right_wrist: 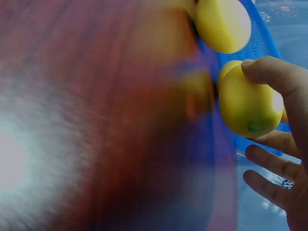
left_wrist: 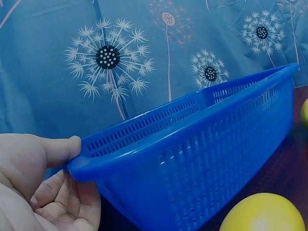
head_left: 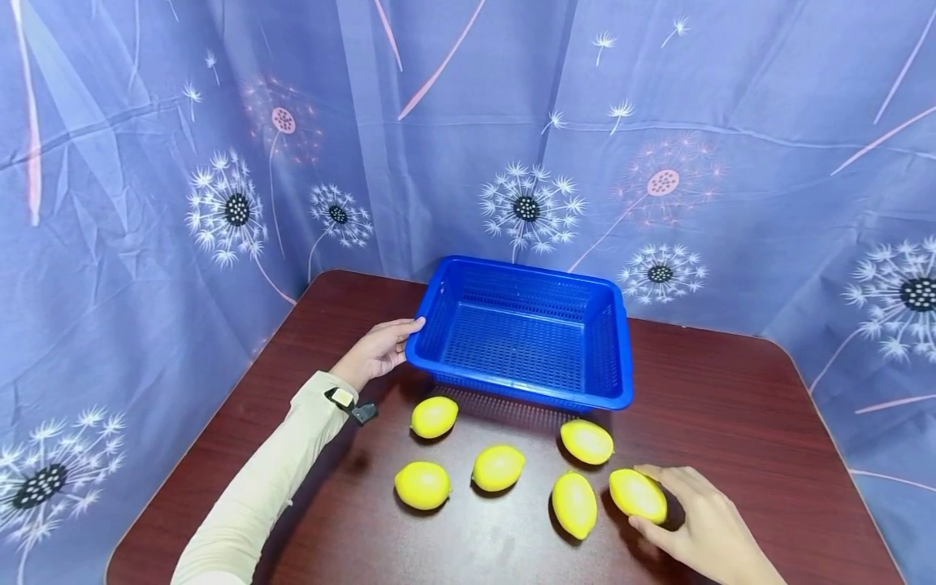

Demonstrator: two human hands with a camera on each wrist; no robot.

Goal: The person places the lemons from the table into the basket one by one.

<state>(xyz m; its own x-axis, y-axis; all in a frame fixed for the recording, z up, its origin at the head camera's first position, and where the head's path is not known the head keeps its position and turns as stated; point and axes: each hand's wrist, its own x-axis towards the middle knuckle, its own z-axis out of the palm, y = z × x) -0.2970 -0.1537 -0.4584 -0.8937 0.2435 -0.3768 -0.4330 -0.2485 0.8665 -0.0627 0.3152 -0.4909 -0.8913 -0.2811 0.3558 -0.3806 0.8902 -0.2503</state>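
Observation:
My left hand (head_left: pixel 380 349) grips the left rim of a blue plastic basket (head_left: pixel 521 398), thumb over the rim and fingers curled beneath it, as the left wrist view shows. Nothing lies inside the basket. At the right, my right hand (head_left: pixel 702 520) holds a yellow lemon (head_left: pixel 638 496) between thumb and fingers, low over the table. In the right wrist view the thumb presses on this lemon (right_wrist: pixel 250 103), while the other fingers spread behind it. Close by are a lemon (head_left: pixel 574 504) to its left and another lemon (head_left: pixel 587 442) nearer the basket.
Several more lemons lie in front of the basket, among them one lemon (head_left: pixel 435 418) by its left corner, a lemon (head_left: pixel 422 485) below that and a lemon (head_left: pixel 499 468) in the middle. The dark red wooden table (head_left: pixel 731 406) meets a blue dandelion-patterned curtain (head_left: pixel 439 162) behind.

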